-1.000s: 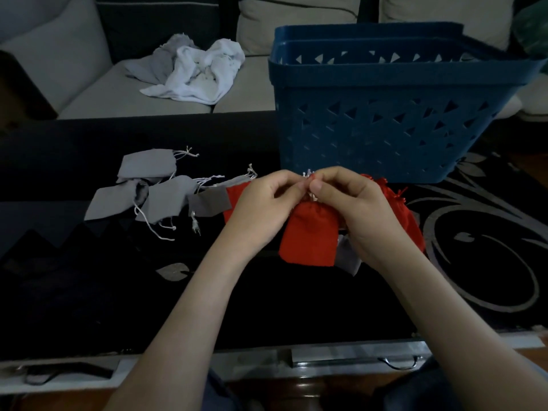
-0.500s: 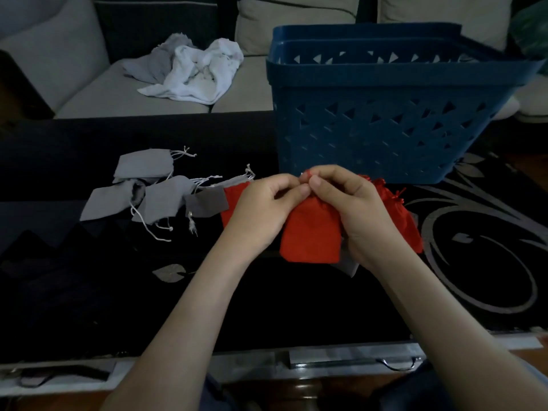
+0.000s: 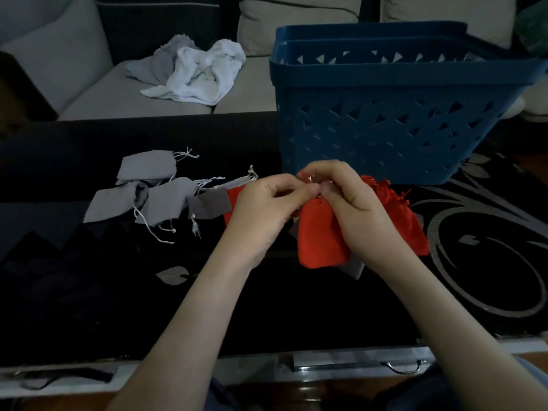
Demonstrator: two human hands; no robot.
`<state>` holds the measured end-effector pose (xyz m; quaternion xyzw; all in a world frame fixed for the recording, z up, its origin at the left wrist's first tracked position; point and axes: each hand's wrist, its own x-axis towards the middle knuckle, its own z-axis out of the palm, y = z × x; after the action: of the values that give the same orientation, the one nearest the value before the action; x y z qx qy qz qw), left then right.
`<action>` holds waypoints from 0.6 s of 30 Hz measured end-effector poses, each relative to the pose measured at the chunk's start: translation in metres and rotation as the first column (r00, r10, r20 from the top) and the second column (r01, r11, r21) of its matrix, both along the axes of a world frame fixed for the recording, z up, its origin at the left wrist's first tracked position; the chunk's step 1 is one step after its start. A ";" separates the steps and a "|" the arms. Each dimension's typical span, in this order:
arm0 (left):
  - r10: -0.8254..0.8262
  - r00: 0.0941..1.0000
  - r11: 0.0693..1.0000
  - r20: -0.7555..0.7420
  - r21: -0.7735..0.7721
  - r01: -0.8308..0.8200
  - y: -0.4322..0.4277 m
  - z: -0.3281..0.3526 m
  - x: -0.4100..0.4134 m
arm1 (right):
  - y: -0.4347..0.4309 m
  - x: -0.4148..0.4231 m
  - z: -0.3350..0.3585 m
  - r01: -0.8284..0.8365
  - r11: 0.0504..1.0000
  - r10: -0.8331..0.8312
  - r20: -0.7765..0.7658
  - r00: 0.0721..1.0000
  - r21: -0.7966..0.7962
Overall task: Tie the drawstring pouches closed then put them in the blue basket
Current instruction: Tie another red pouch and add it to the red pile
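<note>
**Tying under way on one red pouch; no delivery to the basket confirmed**

Found held low over the bench, on the near side of the blue basket: one red pouch. Pinched at the drawstring by both the left hand and the right hand, fingertips meeting over the gathered mouth. Cannot tell whether knotted yet, with the cord hidden behind the fingers. Judged mid-tie.

Noted as outstanding:
- Several grey pouches lying to the left, cords trailing loose.
- Further red pouches lying just right of the hands, tops bunched but outside the basket.

Unable to see into the basket from this angle, so no contents recorded. Assessed as early to middle stage, with most tying and every visible transfer yet to do.
</note>
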<state>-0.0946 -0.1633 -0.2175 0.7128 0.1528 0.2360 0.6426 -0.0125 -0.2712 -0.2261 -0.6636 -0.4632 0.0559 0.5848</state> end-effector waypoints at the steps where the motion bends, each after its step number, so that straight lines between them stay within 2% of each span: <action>1: 0.011 1.000 1.000 -0.009 -0.010 -0.011 0.000 0.000 0.000 | 0.000 0.000 0.000 0.013 1.000 -0.013 -0.024 1.000 -0.001; 4: 0.052 0.998 0.997 -0.028 -0.062 -0.054 -0.002 0.000 0.002 | -0.001 0.002 0.000 0.072 0.997 -0.067 -0.129 0.989 0.034; 6: 0.066 0.997 0.989 -0.026 -0.133 -0.069 -0.003 0.001 0.003 | -0.002 0.003 0.001 0.091 0.996 -0.087 -0.133 0.987 0.020; 9: 0.065 0.997 0.967 0.031 -0.247 -0.056 -0.002 0.006 0.003 | -0.003 0.007 -0.001 0.116 0.990 -0.122 -0.074 0.990 -0.074; 13: 0.098 0.994 0.948 0.052 -0.310 -0.077 0.004 0.011 0.000 | -0.003 0.008 -0.002 0.106 0.982 -0.107 0.005 0.994 -0.159; 18: 0.062 0.990 0.908 0.126 -0.419 -0.004 0.002 0.016 0.000 | -0.001 0.009 -0.004 0.101 0.966 -0.079 0.102 0.992 -0.238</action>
<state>-0.0949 -0.1615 -0.2015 0.5386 0.1677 0.2569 0.7848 -0.0037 -0.2719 -0.2297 -0.7524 -0.4484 0.0552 0.4794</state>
